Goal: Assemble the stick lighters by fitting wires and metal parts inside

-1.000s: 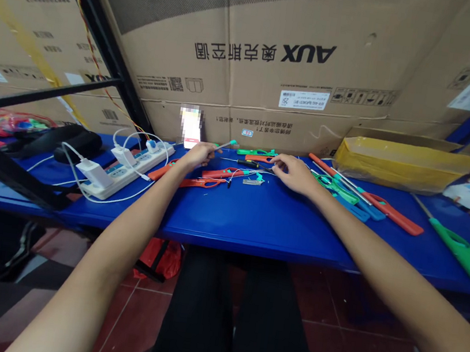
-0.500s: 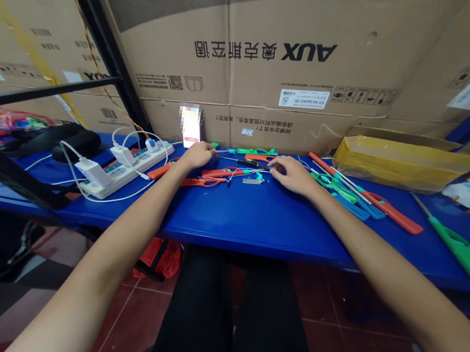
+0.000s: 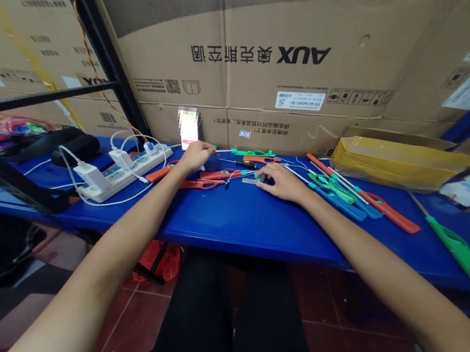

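My left hand [image 3: 197, 156] is closed over the back of the blue table, just in front of a lit phone [image 3: 189, 131]; what its fingers hold is too small to tell. My right hand [image 3: 275, 182] is lowered at the table's middle, fingers bent down by a small clear part [image 3: 250, 182]; whether it grips anything is hidden. Between the hands lie red lighter casings [image 3: 222, 175] with thin wires and a black-and-yellow screwdriver [image 3: 246, 165]. Behind them are a green casing [image 3: 255, 153] and an orange one [image 3: 261, 159].
White power strips [image 3: 130, 176] with chargers and cables stand at the left by a black shelf post [image 3: 101, 35]. Blue lighters [image 3: 336, 201], a red one [image 3: 391, 212] and a green one [image 3: 463, 246] lie right, before a yellow-taped box [image 3: 403, 164]. Cardboard boxes rise behind.
My right hand has moved slightly down and left, from beside the screwdriver's tip to the small clear part. My left hand stays nearly in place. The view has shifted slightly.
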Demonstrator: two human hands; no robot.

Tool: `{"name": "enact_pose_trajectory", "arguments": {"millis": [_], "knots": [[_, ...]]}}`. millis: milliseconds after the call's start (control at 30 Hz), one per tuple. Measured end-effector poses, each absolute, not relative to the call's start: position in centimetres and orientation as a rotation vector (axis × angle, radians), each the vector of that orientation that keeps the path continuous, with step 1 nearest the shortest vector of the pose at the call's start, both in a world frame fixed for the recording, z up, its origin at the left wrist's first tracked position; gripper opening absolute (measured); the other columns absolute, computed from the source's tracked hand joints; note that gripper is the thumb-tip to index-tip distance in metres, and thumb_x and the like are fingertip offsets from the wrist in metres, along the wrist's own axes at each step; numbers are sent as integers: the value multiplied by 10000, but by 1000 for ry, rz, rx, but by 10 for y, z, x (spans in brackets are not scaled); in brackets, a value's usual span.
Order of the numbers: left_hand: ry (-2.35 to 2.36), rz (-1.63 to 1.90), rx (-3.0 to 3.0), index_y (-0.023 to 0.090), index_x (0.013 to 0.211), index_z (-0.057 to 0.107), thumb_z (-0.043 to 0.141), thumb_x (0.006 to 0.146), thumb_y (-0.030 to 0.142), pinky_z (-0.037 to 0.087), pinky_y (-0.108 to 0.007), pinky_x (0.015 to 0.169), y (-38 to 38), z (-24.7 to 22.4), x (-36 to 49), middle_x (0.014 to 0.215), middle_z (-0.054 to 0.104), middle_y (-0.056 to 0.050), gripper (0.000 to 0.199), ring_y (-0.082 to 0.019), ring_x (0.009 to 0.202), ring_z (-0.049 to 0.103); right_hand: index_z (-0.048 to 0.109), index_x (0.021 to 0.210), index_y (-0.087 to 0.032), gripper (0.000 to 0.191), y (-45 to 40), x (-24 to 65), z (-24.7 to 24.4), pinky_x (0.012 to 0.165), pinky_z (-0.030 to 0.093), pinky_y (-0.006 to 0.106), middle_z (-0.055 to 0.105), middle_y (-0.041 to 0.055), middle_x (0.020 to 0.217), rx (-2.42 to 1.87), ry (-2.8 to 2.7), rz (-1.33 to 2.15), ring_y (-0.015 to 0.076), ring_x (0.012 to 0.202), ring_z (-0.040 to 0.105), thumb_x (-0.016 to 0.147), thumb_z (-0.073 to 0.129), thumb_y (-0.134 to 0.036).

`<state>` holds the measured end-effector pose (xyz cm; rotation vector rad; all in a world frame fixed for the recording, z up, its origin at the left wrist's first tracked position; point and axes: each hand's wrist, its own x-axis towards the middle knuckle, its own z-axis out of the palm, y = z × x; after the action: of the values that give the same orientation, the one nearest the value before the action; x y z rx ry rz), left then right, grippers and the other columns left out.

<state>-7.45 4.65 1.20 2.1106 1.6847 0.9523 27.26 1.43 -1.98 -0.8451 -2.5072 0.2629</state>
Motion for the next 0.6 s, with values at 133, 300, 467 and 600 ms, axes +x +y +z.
{"name": "enact_pose_trajectory", "arguments": {"millis": [133, 300, 467, 600], "knots": [[1440, 944, 1941, 166, 945, 874, 606, 895, 432, 274, -345, 588, 40, 13, -68, 567, 431, -16, 380, -168, 558, 357, 787, 1113, -254, 130, 15, 274, -20, 1007, 539, 476, 777, 102, 1178, -850, -2487, 273, 306, 1092, 705, 1027, 738, -339], [1315, 853, 2037, 179, 931, 871, 687, 849, 404, 327, -345, 577, 36, 13, -59, 594, 518, -21, 302, -155, 532, 415, 782, 1140, -246, 171, 17, 274, -20, 956, 535, 431, 777, 88, 1126, -893, -2438, 333, 281, 1041, 700, 995, 804, -333], [1275, 808, 2164, 163, 1047, 887, 711, 838, 398, 373, -332, 601, 32, 18, -53, 637, 638, -31, 361, -160, 557, 508, 788, 1144, -238, 194, 21, 274, -21, 847, 517, 383, 773, 52, 1011, -942, -2419, 442, 223, 877, 687, 952, 821, -237], [1249, 761, 2220, 169, 1073, 899, 708, 852, 428, 384, -335, 626, 27, 20, -48, 657, 677, -41, 391, -174, 602, 536, 797, 1102, -246, 128, 22, 275, -21, 841, 518, 382, 782, 55, 1023, -923, -2437, 428, 220, 874, 691, 974, 791, -249]]}}
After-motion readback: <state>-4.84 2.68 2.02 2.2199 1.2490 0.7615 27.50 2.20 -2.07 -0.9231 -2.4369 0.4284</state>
